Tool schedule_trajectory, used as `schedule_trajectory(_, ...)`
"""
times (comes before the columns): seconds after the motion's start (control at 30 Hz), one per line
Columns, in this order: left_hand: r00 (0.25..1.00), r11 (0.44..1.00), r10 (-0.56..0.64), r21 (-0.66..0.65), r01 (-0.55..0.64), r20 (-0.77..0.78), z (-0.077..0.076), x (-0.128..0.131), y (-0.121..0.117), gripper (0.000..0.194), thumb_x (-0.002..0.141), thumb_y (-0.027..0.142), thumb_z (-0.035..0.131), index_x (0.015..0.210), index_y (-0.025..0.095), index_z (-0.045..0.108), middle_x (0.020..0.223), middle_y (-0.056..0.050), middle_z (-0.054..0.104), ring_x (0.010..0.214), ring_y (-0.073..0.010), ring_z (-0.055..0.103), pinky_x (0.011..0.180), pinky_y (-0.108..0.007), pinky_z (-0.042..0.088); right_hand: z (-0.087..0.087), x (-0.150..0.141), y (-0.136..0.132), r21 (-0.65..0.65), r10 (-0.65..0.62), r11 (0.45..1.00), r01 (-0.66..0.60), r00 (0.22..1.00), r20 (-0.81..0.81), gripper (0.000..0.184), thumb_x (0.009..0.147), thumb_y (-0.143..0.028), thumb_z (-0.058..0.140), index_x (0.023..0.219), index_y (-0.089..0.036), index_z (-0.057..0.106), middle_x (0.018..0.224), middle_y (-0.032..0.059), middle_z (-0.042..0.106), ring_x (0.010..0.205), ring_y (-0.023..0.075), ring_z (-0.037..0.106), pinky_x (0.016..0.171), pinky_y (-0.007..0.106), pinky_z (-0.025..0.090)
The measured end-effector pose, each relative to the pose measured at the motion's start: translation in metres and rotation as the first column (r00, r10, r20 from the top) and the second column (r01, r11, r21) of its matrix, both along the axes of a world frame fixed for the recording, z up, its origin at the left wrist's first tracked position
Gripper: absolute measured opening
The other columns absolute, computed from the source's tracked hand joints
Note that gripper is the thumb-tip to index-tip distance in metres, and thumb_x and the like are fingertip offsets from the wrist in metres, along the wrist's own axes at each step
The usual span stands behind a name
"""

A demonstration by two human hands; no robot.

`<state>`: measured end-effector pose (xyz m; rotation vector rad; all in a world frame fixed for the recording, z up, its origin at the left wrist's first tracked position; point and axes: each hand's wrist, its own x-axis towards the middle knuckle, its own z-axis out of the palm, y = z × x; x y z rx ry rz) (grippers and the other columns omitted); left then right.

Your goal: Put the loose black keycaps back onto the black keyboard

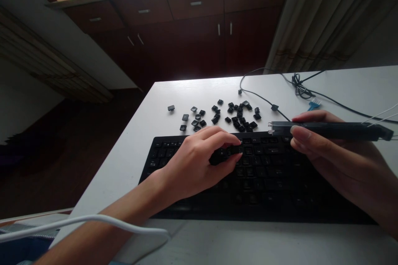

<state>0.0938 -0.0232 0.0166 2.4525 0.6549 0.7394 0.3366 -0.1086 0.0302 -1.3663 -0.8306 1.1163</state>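
Observation:
A black keyboard (267, 182) lies on the white table (192, 91) in front of me. My left hand (195, 161) rests on its upper middle keys, thumb and fingertips pinching a black keycap (222, 156). My right hand (329, 153) holds a long black bar-shaped tool (326, 129) level above the keyboard's top right edge, its clear tip pointing left. Several loose black keycaps (236, 115) lie scattered on the table just beyond the keyboard.
Black cables (298, 85) and thin white wires (382, 114) trail across the table's far right. A small blue piece (313, 105) lies behind my right hand. A white cord (93, 220) crosses my left forearm. Dark wooden cabinets (192, 29) stand beyond the table.

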Motion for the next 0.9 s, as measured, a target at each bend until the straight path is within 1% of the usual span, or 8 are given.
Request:
schedule_trajectory(0.1, 0.999, 1.000, -0.025, -0.004, 0.025, -0.021, 0.0028, -0.0011, 0.0020, 0.026, 0.093, 0.021, 0.063, 0.118, 0.019, 0.066, 0.102, -0.006, 0.068, 0.088, -0.0131, 0.065, 0.077, -0.027, 0.056, -0.0005, 0.0005, 0.0003, -0.007, -0.005, 1.000, 0.005, 1.000, 0.006, 0.032, 0.068, -0.040, 0.086, 0.095, -0.032, 0.071, 0.069, -0.0032, 0.066, 0.069, 0.0164, 0.070, 0.058, 0.021, 0.060)
schedule_trajectory(0.2, 0.998, 1.000, -0.025, -0.020, 0.024, -0.056, 0.0039, -0.0032, 0.0042, 0.019, 0.093, 0.027, 0.065, 0.110, 0.019, 0.070, 0.097, -0.006, 0.067, 0.082, -0.0125, 0.065, 0.071, -0.024, 0.055, -0.0011, 0.0002, 0.0012, -0.007, -0.012, 1.000, 0.012, 1.000, 0.012, 0.031, 0.069, -0.041, 0.085, 0.094, -0.033, 0.071, 0.069, -0.0035, 0.065, 0.068, 0.0158, 0.069, 0.057, 0.020, 0.060)
schedule_trajectory(0.3, 0.997, 0.999, -0.023, -0.028, 0.021, -0.072, 0.0035, -0.0047, 0.0056, 0.022, 0.089, 0.036, 0.070, 0.102, 0.018, 0.070, 0.092, -0.004, 0.067, 0.077, -0.0117, 0.064, 0.065, -0.022, 0.053, -0.0012, -0.0003, 0.0013, -0.002, -0.018, 1.000, 0.018, 1.000, 0.025, 0.031, 0.068, -0.041, 0.085, 0.094, -0.033, 0.071, 0.068, -0.0038, 0.064, 0.069, 0.0156, 0.068, 0.057, 0.020, 0.059)
schedule_trajectory(0.43, 0.996, 0.997, -0.040, 0.062, 0.045, -0.075, 0.0015, -0.0037, 0.0066, 0.026, 0.084, 0.040, 0.074, 0.095, 0.017, 0.070, 0.089, -0.003, 0.066, 0.077, -0.0128, 0.060, 0.070, -0.026, 0.052, -0.0015, -0.0008, 0.0012, -0.004, -0.011, 1.000, 0.011, 1.000, 0.020, 0.030, 0.068, -0.041, 0.085, 0.094, -0.033, 0.071, 0.068, -0.0041, 0.064, 0.070, 0.0153, 0.069, 0.059, 0.019, 0.060)
schedule_trajectory(0.53, 0.997, 0.993, -0.052, 0.102, 0.058, -0.062, -0.0002, -0.0023, 0.0066, 0.026, 0.084, 0.040, 0.074, 0.095, 0.017, 0.069, 0.089, -0.003, 0.067, 0.080, -0.0141, 0.060, 0.073, -0.028, 0.051, -0.0016, -0.0008, 0.0015, -0.001, -0.001, 1.000, 0.001, 1.000, 0.003, 0.030, 0.069, -0.041, 0.085, 0.094, -0.033, 0.071, 0.067, -0.0048, 0.063, 0.070, 0.0150, 0.069, 0.060, 0.019, 0.061)
schedule_trajectory(0.63, 0.997, 0.993, -0.056, 0.102, 0.060, -0.046, -0.0015, -0.0019, 0.0059, 0.024, 0.084, 0.038, 0.074, 0.095, 0.017, 0.069, 0.092, -0.004, 0.069, 0.083, -0.0145, 0.062, 0.075, -0.028, 0.052, -0.0014, -0.0003, 0.0009, 0.001, 0.007, 1.000, -0.007, 1.000, -0.012, 0.029, 0.069, -0.040, 0.085, 0.094, -0.033, 0.071, 0.067, -0.0053, 0.063, 0.071, 0.0136, 0.069, 0.062, 0.017, 0.060)
schedule_trajectory(0.8, 0.996, 0.994, -0.072, 0.082, 0.077, -0.060, -0.0007, -0.0015, 0.0057, 0.024, 0.088, 0.035, 0.071, 0.105, 0.017, 0.071, 0.090, -0.004, 0.070, 0.081, -0.0140, 0.063, 0.073, -0.027, 0.053, -0.0012, 0.0005, 0.0008, 0.011, 0.012, 1.000, -0.012, 1.000, -0.017, 0.029, 0.070, -0.039, 0.085, 0.094, -0.032, 0.071, 0.068, -0.0054, 0.064, 0.070, 0.0120, 0.069, 0.061, 0.014, 0.059)
schedule_trajectory(0.9, 0.994, 0.995, -0.092, 0.019, 0.094, -0.051, 0.0016, 0.0013, 0.0073, 0.023, 0.087, 0.034, 0.072, 0.103, 0.017, 0.073, 0.093, -0.004, 0.071, 0.080, -0.0124, 0.065, 0.072, -0.025, 0.054, -0.0021, 0.0010, 0.0017, 0.024, 0.015, 1.000, -0.015, 1.000, -0.015, 0.030, 0.070, -0.039, 0.086, 0.095, -0.031, 0.071, 0.070, -0.0042, 0.066, 0.070, 0.0128, 0.069, 0.061, 0.015, 0.059)
